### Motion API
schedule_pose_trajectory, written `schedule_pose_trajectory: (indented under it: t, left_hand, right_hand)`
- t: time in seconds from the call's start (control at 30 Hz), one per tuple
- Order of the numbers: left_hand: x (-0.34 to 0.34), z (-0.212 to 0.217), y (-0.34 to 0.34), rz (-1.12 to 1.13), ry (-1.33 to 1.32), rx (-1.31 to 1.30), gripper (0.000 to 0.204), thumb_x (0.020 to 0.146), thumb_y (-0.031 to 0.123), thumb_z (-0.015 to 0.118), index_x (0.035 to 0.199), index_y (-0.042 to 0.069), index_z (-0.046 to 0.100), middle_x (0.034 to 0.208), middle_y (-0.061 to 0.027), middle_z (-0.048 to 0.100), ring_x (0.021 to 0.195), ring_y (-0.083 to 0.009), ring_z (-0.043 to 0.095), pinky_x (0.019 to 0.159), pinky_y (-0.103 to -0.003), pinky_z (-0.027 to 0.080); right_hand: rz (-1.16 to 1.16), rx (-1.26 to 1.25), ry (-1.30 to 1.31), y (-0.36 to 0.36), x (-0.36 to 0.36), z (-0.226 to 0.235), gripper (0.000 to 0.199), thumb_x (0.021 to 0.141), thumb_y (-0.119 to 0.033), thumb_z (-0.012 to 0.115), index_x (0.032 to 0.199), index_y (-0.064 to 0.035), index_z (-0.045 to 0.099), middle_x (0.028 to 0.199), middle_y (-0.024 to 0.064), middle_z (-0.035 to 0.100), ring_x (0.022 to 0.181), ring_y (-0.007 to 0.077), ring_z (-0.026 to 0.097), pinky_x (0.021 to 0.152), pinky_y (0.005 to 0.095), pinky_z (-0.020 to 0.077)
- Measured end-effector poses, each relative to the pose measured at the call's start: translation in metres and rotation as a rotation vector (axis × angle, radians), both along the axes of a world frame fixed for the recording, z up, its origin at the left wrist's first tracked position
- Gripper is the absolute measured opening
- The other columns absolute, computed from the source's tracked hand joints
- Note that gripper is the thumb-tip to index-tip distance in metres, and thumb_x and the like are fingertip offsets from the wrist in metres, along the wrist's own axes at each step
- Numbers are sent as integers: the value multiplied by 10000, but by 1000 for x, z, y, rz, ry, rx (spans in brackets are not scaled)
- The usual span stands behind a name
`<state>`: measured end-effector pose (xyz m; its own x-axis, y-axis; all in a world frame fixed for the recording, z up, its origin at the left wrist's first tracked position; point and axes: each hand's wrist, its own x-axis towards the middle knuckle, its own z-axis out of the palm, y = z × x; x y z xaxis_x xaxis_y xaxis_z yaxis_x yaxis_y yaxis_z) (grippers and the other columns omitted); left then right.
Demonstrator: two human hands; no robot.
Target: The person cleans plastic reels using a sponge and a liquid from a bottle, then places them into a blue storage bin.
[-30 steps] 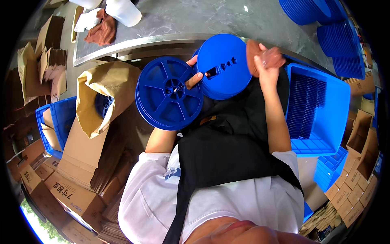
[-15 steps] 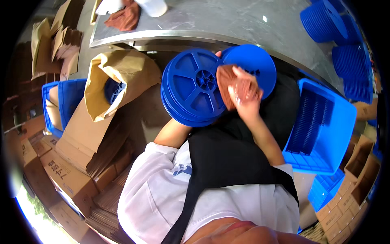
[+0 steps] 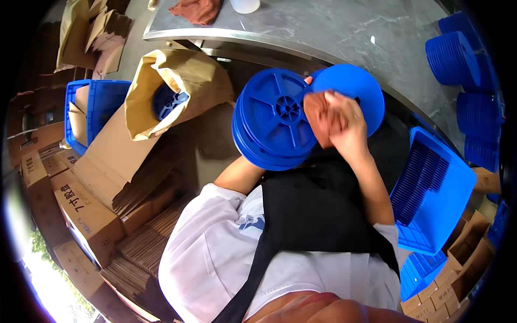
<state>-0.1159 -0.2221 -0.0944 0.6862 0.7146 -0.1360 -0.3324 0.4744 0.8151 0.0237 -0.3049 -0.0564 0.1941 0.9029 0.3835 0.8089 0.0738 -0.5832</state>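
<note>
A stack of blue plastic reels (image 3: pixel 260 114) is held in front of my apron, the top one showing spokes and a hub. My left forearm passes beneath it; only a fingertip of my left hand (image 3: pixel 308 80) shows at the far edge, with the rest hidden. To the right, a blue reel with a smooth round face (image 3: pixel 358 81) leans next to the stack. My right hand (image 3: pixel 351 121) grips a reddish-brown cloth (image 3: pixel 322 121) between the stack and this face, covering part of both; the cloth is slightly blurred.
A grey worktable (image 3: pixel 301 27) with a metal edge lies ahead, carrying another brown cloth (image 3: pixel 196 11) and several blue reel stacks (image 3: pixel 452 58). At left, a paper sack (image 3: pixel 207 81) holds blue reels. A blue crate (image 3: pixel 449 185) with reels stands right. Cardboard boxes (image 3: pixel 86 202) are lower left.
The whole view has shifted, so the table and sack sit farther right in the picture. My right hand and the cloth have moved slightly over the reels, fingers now more curled.
</note>
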Motion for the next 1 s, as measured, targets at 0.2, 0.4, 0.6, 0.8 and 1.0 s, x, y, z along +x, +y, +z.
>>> schedule_pose_trajectory:
  t: [0.2, 0.4, 0.6, 0.8, 1.0]
  left_hand:
    - [1, -13, 12, -28, -5, -22, 594, 827, 170, 697, 1333, 21, 423, 893, -54, 620, 927, -163, 602, 883, -306, 484]
    - [4, -15, 10, -82, 19, -22, 589, 830, 174, 694, 1330, 20, 424, 892, -53, 620, 929, -163, 602, 885, -305, 483]
    - [-2, -22, 13, -110, 20, -12, 583, 833, 178, 691, 1327, 19, 425, 890, -53, 619, 931, -162, 601, 887, -304, 481]
    - [3, -28, 17, -177, 7, -9, 578, 836, 181, 688, 1325, 19, 426, 889, -52, 619, 933, -161, 600, 888, -303, 480]
    - [-13, -30, 21, -199, 47, 2, 573, 839, 185, 685, 1322, 18, 428, 887, -52, 618, 935, -160, 599, 890, -302, 479]
  right_hand:
    - [-532, 118, -22, -37, 64, -12, 390, 637, -69, 739, 1003, -50, 606, 1054, 133, 644, 1011, 303, 592, 869, 361, 468]
    - [-256, 23, -88, -21, 4, -15, 451, 601, -55, 726, 1030, -81, 589, 1146, 86, 610, 1112, 291, 541, 880, 392, 424]
    - [-338, 195, -144, -41, 54, -33, 340, 693, -107, 725, 997, -41, 587, 1099, 109, 627, 1042, 288, 578, 853, 381, 465]
    - [-375, 48, -81, 30, 65, -29, 469, 592, -69, 747, 1037, -69, 598, 1021, 104, 626, 1004, 303, 578, 858, 400, 459]
    - [234, -25, -140, 7, 6, -1, 245, 714, -45, 646, 938, -77, 551, 1201, 53, 594, 1181, 256, 513, 871, 382, 412]
